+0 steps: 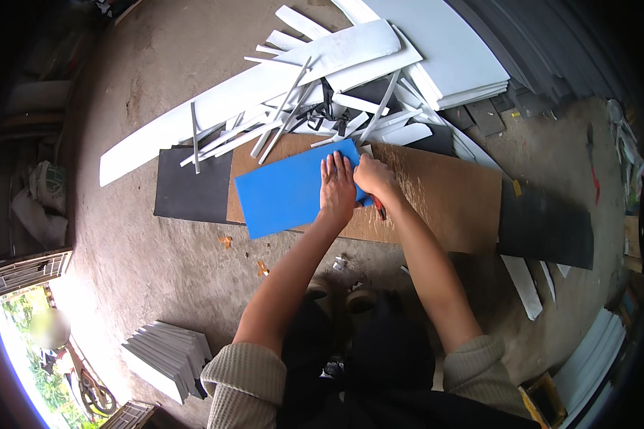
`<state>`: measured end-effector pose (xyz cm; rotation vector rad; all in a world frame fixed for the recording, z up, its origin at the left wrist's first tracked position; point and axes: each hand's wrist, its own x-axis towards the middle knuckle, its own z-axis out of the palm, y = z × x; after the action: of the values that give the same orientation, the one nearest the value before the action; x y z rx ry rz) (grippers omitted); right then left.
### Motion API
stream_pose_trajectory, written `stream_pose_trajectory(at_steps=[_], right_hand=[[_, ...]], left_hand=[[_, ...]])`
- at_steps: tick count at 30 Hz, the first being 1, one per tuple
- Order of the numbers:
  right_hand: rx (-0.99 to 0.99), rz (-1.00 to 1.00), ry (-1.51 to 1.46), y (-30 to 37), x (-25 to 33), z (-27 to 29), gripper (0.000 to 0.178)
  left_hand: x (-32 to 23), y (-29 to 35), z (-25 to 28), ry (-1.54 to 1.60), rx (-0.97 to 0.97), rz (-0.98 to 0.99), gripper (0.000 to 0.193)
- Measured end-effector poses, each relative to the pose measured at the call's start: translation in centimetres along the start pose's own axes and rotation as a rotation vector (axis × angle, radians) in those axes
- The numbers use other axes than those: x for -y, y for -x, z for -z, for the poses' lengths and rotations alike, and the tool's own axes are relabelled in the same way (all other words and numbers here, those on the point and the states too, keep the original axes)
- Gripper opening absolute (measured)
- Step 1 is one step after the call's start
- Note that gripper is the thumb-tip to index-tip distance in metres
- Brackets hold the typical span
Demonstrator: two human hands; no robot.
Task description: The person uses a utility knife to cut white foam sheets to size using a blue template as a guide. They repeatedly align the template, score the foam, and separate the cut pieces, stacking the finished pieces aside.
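Note:
A blue rectangular board (283, 189) lies across a worn brown board (444, 189). My left hand (338, 187) rests flat on the blue board near its right end, fingers stretched out. Beside it, my right hand (374, 176) is closed at the blue board's right edge. A red and black handle, seemingly of a utility knife (379, 207), sticks out below this fist; its blade is hidden. A small pale corner of sheet (367, 150) shows just beyond my right fist.
White offcut strips (265, 132) and a long white panel (250, 86) lie heaped beyond the board. Large pale sheets (444, 50) are stacked at the far right. Dark sheets (193, 184) extend past the brown board's ends. Cut white pieces (166, 357) stand at lower left.

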<state>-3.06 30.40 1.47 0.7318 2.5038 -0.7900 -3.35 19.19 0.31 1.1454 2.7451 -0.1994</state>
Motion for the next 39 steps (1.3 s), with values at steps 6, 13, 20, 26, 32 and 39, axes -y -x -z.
stream_pose_trajectory(at_steps=[6,13,20,26,32,39], right_hand=[[0.167,-0.015,-0.032,4.3,-3.0,-1.2,0.030],[0.037,0.051,0.107,9.3,-6.6,-5.0,0.032],[-0.113,0.031,-0.110,10.5,-6.4,-1.7,0.030],[-0.529,0.109,-0.404,1.7,-7.9,-3.3,0.033],[-0.371,0.012,-0.511,0.8,-5.9,-3.1,0.032],[-0.170,0.037,-0.910,2.2,-4.3,-0.5,0.031]], left_hand=[[-0.4,0.1,1.2,-0.017,0.099,0.046,0.106],[-0.4,0.0,1.1,0.016,0.111,0.059,0.108],[2.3,0.9,0.3,0.185,0.091,-0.024,0.109],[0.7,1.3,1.6,0.167,-0.064,-0.091,0.109],[2.2,1.7,1.2,0.208,-0.182,-0.163,0.097],[4.6,2.7,2.7,0.130,-0.321,-0.214,0.079]])
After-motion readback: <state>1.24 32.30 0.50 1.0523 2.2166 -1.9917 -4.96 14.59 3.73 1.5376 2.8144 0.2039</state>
